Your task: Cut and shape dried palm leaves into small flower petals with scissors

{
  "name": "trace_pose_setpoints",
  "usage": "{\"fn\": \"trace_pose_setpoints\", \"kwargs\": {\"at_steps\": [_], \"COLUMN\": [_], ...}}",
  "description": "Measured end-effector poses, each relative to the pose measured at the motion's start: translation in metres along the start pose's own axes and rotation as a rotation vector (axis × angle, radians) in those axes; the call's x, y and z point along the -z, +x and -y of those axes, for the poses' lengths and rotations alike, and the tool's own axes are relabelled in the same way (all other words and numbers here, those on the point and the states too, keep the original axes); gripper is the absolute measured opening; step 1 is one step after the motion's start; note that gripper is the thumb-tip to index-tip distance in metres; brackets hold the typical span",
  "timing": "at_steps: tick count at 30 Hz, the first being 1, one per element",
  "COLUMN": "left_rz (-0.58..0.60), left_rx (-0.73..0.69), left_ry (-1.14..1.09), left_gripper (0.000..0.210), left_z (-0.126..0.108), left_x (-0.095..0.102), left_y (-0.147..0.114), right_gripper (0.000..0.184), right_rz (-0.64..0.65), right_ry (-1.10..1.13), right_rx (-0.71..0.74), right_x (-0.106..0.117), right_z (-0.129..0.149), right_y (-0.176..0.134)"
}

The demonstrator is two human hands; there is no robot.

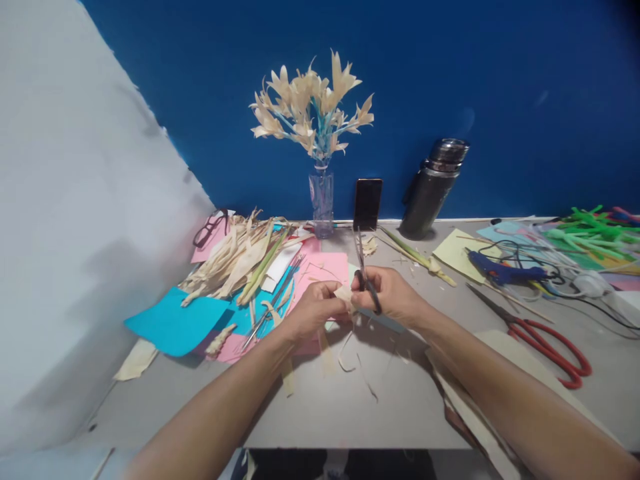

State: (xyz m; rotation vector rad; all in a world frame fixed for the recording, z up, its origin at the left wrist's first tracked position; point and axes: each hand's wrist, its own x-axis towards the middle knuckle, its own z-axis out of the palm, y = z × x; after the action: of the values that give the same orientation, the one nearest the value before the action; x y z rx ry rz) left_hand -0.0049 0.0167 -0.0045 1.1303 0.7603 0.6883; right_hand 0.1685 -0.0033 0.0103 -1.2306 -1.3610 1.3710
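Note:
My left hand is closed, pinching a small pale piece of dried husk between thumb and fingers. Close against it, my right hand has its fingers through the black handles of a small pair of scissors. The blades point up and away from me, and my right fingertips also touch the husk piece. Thin husk scraps lie on the table below my hands. To the left is a heap of dried corn husks on blue and pink paper.
A clear bottle holding husk flowers, a phone and a dark flask stand along the blue wall. Red-handled scissors, a blue glue gun, cords and green pipe cleaners lie on the right.

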Motion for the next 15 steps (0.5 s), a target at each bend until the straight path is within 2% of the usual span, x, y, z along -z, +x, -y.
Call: {"fn": "trace_pose_setpoints", "kwargs": {"at_steps": [4,7,15], "left_rz": [0.013,0.015,-0.061], "left_rx": [-0.016,-0.023,-0.045], "left_ry": [-0.013,-0.060,-0.043], "left_gripper": [0.008,0.010,0.013], "left_z": [0.0020,0.0015,0.0063], "left_x": [-0.0008,-0.0027,-0.0026], "left_y": [0.0009,0.0011,0.0024], "right_gripper": [0.023,0.022,0.022], "right_rz": [0.024,-0.007,-0.058], "right_ry": [-0.020,0.020,0.027], "right_rx": [0.021,0.032,0.052], "right_x": [-0.0014,-0.0021,-0.0038], "right_z": [-0.0020,-0.0016,-0.0028], "right_y": [-0.0015,-0.0018,-0.0005]}}
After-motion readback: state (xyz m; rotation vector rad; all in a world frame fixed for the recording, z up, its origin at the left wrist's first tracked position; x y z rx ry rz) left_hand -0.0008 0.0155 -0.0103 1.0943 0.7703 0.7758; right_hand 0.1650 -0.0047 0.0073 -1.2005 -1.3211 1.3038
